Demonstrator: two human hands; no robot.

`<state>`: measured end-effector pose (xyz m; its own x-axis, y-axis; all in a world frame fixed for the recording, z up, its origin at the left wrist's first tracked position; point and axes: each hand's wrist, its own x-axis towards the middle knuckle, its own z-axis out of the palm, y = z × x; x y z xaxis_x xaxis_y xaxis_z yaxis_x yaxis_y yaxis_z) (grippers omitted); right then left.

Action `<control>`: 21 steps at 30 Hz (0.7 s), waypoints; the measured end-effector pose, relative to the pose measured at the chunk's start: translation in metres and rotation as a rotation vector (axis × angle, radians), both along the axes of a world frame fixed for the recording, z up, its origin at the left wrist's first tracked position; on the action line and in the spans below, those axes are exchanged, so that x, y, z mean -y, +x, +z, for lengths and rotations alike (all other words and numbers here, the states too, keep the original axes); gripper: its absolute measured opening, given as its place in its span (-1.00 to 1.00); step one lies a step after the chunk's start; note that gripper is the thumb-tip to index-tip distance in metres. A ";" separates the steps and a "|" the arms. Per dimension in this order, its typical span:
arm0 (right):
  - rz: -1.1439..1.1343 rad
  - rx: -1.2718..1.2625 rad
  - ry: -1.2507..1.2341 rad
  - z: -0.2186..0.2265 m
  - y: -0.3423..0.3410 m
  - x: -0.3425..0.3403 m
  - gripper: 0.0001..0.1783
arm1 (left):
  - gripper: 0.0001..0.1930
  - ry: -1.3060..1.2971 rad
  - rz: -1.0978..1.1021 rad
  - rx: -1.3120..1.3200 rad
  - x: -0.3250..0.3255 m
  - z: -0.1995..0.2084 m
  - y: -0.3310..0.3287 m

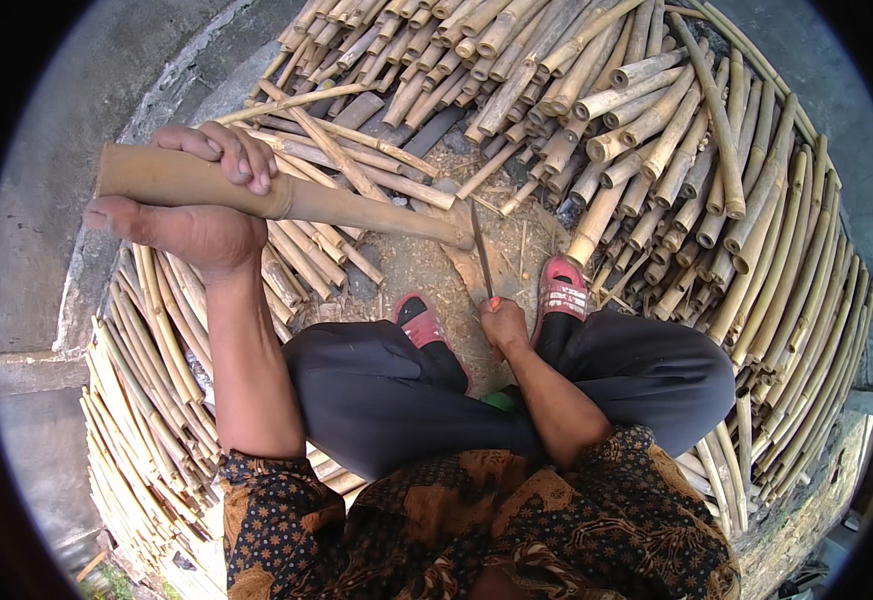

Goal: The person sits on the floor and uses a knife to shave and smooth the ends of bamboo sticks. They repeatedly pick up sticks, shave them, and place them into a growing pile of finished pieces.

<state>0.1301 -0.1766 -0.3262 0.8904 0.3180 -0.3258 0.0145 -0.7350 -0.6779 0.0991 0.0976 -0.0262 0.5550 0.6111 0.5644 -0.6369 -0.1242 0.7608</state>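
My left hand is wrapped round a thick, tan bamboo pole near its raised left end. The pole slants down to the right, and its far end rests at a piece of wood on the ground. In my right hand is a long, thin, dark-bladed knife; a bit of orange handle shows above the fist. The blade stands beside the pole's far end, very close to it; whether they touch I cannot tell.
Cut bamboo poles are heaped ahead and to the right, with more stacked on the left. Several loose poles cross behind the held one. My feet in red shoes flank the wood, and chips litter the ground.
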 end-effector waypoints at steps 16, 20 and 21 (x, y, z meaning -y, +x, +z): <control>-0.093 -0.154 0.136 0.000 -0.005 -0.008 -0.61 | -0.03 -0.126 -0.136 0.042 -0.039 -0.011 -0.011; -0.002 -0.123 0.194 -0.008 -0.001 -0.018 -0.59 | 0.00 -0.055 -0.046 0.062 -0.047 -0.013 -0.012; -0.050 -0.172 0.136 -0.009 -0.001 -0.018 -0.59 | 0.00 -0.067 0.034 0.022 -0.046 -0.013 -0.013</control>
